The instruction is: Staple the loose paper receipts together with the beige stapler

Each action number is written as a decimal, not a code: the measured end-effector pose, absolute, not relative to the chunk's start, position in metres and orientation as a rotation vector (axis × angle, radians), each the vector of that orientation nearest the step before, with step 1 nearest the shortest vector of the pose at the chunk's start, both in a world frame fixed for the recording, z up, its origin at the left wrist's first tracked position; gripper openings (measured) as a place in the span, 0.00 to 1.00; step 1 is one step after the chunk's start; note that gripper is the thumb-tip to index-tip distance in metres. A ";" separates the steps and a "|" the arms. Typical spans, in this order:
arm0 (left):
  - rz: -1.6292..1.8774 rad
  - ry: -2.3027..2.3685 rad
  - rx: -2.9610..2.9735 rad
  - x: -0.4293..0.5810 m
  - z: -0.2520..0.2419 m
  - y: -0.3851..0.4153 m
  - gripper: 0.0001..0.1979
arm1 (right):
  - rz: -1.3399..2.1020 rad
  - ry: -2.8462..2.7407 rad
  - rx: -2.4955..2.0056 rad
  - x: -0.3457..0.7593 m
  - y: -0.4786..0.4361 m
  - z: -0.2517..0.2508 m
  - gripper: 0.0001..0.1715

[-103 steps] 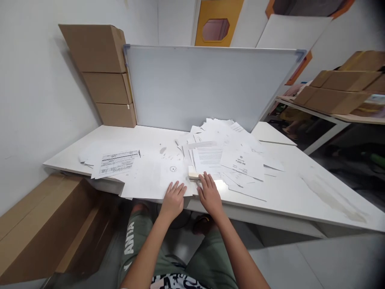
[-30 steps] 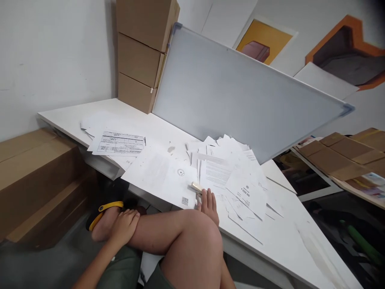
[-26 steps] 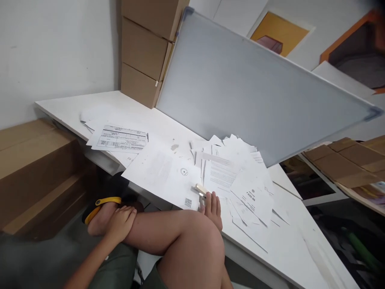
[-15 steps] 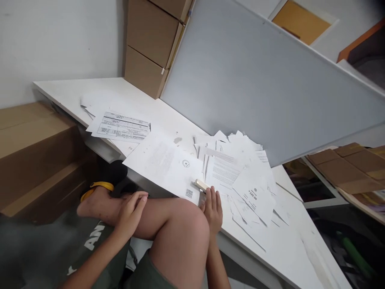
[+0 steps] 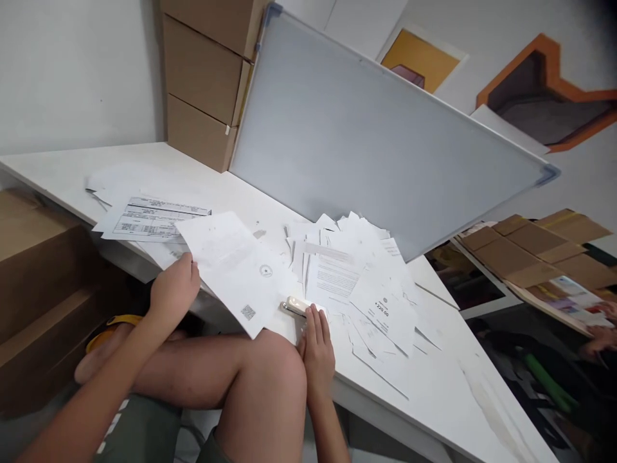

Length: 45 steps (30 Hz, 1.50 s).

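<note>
Left hand (image 5: 174,283) has its grip pinched on the sheet (image 5: 236,270) by its edge, left of the stapler (image 5: 296,306) — perhaps tilting it off the worktop (image 5: 463,392); right hand (image 5: 318,341) lies flat, grip released, fingertips steadying the stapler.

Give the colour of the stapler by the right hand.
Cream stapler, clearest in the head view.

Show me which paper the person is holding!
The sheet with the round stamp, which also bears a small square code. The left hand grips its edge; the form with a printed table and the heap of papers just lie there.
</note>
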<state>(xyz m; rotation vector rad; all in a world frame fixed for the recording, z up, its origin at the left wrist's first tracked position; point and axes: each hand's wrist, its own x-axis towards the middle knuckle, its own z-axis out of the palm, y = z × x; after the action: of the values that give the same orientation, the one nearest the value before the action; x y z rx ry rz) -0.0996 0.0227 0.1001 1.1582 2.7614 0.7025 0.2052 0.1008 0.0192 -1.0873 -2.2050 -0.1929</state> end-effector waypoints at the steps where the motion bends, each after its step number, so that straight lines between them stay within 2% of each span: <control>1: 0.595 2.765 1.220 -0.107 0.106 0.026 0.15 | -0.191 -2.205 -1.088 0.205 0.101 0.018 0.34; 6: 0.372 2.752 1.320 -0.122 0.119 0.040 0.20 | -0.138 -2.217 -1.065 0.207 0.104 0.021 0.34; 8: 0.415 2.810 1.299 -0.117 0.113 0.042 0.26 | -0.082 -2.227 -1.038 0.210 0.105 0.025 0.34; 11: 0.677 2.844 1.325 -0.100 0.093 0.035 0.35 | 0.002 -2.258 -1.023 0.213 0.105 0.033 0.32; 12: 0.786 2.836 1.390 -0.090 0.083 0.030 0.35 | 0.025 -2.270 -1.024 0.213 0.105 0.036 0.31; 15: 1.046 2.776 1.743 -0.055 0.056 0.013 0.26 | 0.090 -2.298 -1.022 0.211 0.106 0.045 0.27; 19: 1.023 2.361 2.241 -0.015 0.035 -0.002 0.25 | 0.206 -2.295 -1.030 0.204 0.111 0.055 0.25; 25: 1.035 2.280 2.206 -0.021 0.025 0.003 0.20 | 0.539 -2.242 -0.912 0.192 0.119 0.060 0.23; 37: 1.423 2.351 2.280 -0.029 0.030 0.011 0.15 | 1.066 -2.248 -0.637 0.184 0.110 0.076 0.19; 45: 1.389 2.316 2.360 -0.031 0.025 0.013 0.15 | 1.140 -2.187 -0.748 0.179 0.111 0.078 0.20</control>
<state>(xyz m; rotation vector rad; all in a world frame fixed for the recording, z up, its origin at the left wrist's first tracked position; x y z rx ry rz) -0.0313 0.0132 0.0251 2.3605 2.3159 1.3894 0.1787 0.1107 0.0785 -0.7482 -2.1872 1.1397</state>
